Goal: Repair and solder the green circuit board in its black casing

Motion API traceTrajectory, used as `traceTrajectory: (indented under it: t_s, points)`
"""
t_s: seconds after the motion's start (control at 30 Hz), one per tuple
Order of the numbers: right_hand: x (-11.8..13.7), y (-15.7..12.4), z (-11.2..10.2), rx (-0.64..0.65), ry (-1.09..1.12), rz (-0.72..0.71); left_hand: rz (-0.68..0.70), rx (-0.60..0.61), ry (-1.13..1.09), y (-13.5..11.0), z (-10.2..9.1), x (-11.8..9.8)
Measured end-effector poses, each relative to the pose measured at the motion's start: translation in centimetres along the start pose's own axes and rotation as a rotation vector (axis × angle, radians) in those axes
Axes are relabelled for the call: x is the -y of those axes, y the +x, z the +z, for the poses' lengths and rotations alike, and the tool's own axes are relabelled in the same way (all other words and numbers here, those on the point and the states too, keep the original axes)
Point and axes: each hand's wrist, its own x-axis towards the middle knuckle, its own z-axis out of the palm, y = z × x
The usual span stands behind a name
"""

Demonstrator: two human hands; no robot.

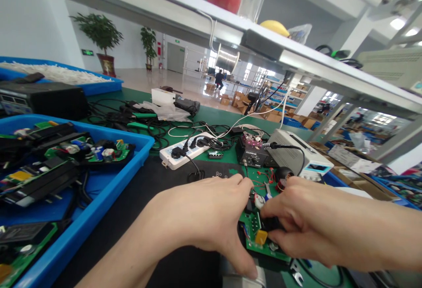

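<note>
A green circuit board [255,235] with a yellow part and several small components lies on the dark mat in front of me. My left hand [204,217] rests over its left edge, fingers curled down, thumb pressing near the board's front corner. From the other side my right hand [303,222] pinches a small black part on the board between thumb and fingers. A black round component with copper winding [283,176] stands at the board's far end. The middle of the board is hidden by both hands.
A blue bin [108,187] of circuit boards and black parts sits at left. Behind the board are a white power strip [184,149], tangled black cables, a black soldering station [253,154] and a grey instrument box [300,151]. A metal shelf [296,55] runs overhead.
</note>
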Motion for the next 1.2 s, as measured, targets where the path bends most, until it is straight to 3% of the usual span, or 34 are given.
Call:
traceTrajectory:
  t_s: [0.2,0.33,0.43,0.53,0.8,1.0,1.2]
  points:
    - [-0.3,0.2,0.6,-0.050,0.019,-0.009,0.015,-0.026,0.022,-0.1,-0.2,-0.1]
    - [-1.2,0.3,0.3,-0.042,0.010,0.104,0.062,-0.079,-0.022,0.3,-0.4,0.4]
    - [-2.6,0.7,-0.6,0.055,0.203,0.162,0.054,-0.137,-0.099,0.8,-0.3,1.3]
    - [-4.5,1.4,-1.5,0.127,0.382,0.142,0.020,-0.171,-0.196,1.5,0.2,2.4]
    - [-8.3,2.8,-2.3,0.010,0.427,0.147,-0.004,-0.263,-0.536,3.9,2.7,5.0]
    - [-9.1,3.7,-2.8,-0.018,0.382,0.132,-0.021,-0.262,-0.550,4.0,2.9,5.4]
    - [-8.1,4.2,-2.8,0.003,0.382,0.127,-0.037,-0.216,-0.536,3.4,2.2,5.8]
